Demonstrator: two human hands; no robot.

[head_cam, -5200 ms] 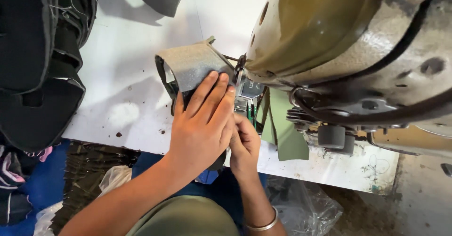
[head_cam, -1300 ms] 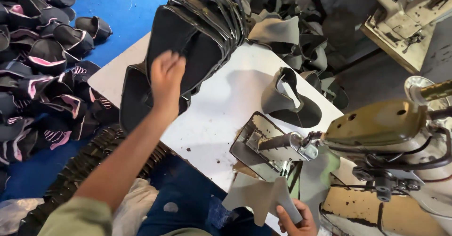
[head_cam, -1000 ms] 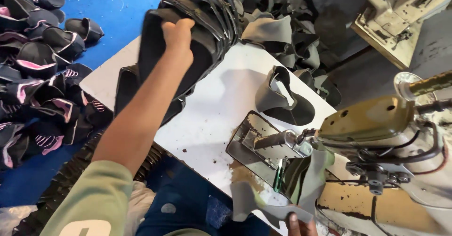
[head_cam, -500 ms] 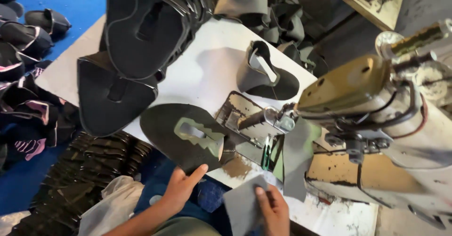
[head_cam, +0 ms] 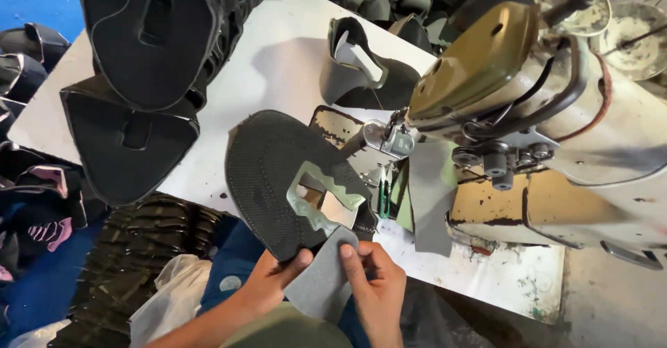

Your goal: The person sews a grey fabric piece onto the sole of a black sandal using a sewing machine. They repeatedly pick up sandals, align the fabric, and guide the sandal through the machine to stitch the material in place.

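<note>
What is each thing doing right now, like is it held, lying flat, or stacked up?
Left hand: gripping the near edge of the black shoe upper.
Right hand: pinching the grey foam piece.
Black shoe upper: flat on the table, held.
Grey foam piece: held against the upper's edge.
Stack of black uppers: piled at the table's far left.
Finished grey upper: curled, standing, untouched.
Sewing machine: nothing visible under its foot.

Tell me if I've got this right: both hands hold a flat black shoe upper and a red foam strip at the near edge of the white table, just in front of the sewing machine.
Not quite: the foam strip is grey, not red. In the head view, the left hand and right hand hold it with the flat black shoe upper at the near edge of the white table, in front of the sewing machine.
</note>
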